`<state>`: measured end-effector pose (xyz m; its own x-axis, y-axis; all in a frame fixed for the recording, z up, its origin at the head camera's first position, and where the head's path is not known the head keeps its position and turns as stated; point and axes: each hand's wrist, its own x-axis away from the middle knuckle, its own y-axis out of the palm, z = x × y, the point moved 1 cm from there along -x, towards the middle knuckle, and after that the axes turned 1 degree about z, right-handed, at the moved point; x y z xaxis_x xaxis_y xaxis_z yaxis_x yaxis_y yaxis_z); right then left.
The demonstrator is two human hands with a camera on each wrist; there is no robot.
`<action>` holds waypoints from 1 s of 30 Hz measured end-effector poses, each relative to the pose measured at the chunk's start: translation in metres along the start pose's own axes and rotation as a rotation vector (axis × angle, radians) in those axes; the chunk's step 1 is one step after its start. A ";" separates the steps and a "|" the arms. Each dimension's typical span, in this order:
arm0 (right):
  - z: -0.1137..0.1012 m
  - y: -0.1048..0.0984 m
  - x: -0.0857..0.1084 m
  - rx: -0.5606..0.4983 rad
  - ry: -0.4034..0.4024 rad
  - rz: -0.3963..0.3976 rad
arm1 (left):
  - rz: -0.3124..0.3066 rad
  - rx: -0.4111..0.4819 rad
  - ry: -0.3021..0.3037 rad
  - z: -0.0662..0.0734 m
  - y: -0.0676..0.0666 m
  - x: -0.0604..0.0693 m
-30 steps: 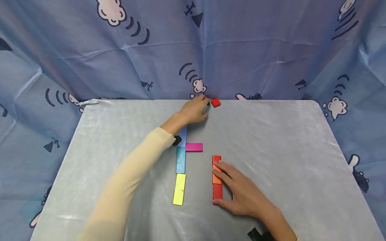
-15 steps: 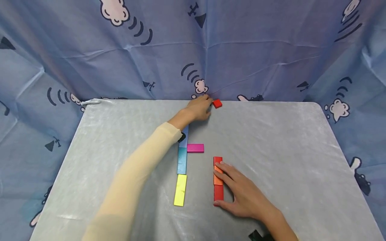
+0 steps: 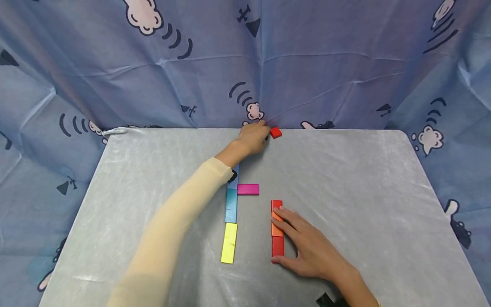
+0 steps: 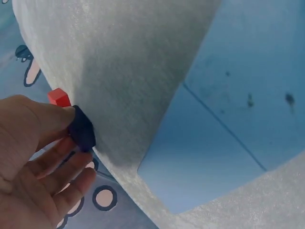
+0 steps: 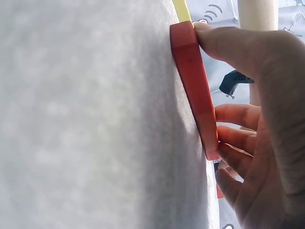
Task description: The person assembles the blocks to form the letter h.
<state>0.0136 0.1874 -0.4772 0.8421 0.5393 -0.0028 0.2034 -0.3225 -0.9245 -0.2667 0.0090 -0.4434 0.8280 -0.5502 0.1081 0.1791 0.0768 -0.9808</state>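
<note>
At the far table edge my left hand [image 3: 252, 138] pinches a dark blue block [image 4: 82, 130] between thumb and fingers; the head view mostly hides it. Just beyond it lies a small red block [image 3: 275, 132]. My right hand [image 3: 310, 245] rests along a row of blocks, its thumb touching the near end of a red block [image 3: 278, 246] and its fairly straight fingertips on an orange block [image 3: 277, 230]. Another red block [image 3: 276, 204] caps the row's far end. In the right wrist view the red block [image 5: 193, 71] stands along the thumb and fingers.
Left of the right hand runs a second row: a yellow block [image 3: 229, 243], a light blue block [image 3: 231, 205] and a periwinkle block [image 3: 232, 182] partly under the left arm. A magenta block [image 3: 248, 189] juts from its right side. Patterned curtain [image 3: 326, 64] borders the grey table [image 3: 364, 192].
My left hand has shifted slightly to the right at the far edge, by the small red block. The right hand and the block rows look unmoved, apart from a slight camera shift.
</note>
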 end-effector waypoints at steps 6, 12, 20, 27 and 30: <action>0.000 0.001 0.000 -0.004 -0.002 -0.001 | 0.028 0.060 -0.009 -0.002 0.002 0.000; 0.000 0.002 0.000 -0.007 -0.001 -0.005 | 0.062 0.102 0.005 -0.006 0.004 0.001; 0.001 0.003 0.001 -0.012 0.000 -0.004 | 0.039 0.110 0.015 -0.008 0.002 0.011; 0.001 0.004 0.000 -0.003 -0.006 -0.002 | 0.013 0.153 0.036 -0.009 0.003 0.024; 0.001 0.004 0.000 -0.007 -0.010 0.004 | 0.001 0.177 0.061 -0.007 0.003 0.029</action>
<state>0.0141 0.1869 -0.4814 0.8381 0.5455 -0.0106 0.2032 -0.3302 -0.9218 -0.2456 -0.0125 -0.4440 0.7955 -0.5989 0.0922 0.2735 0.2192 -0.9365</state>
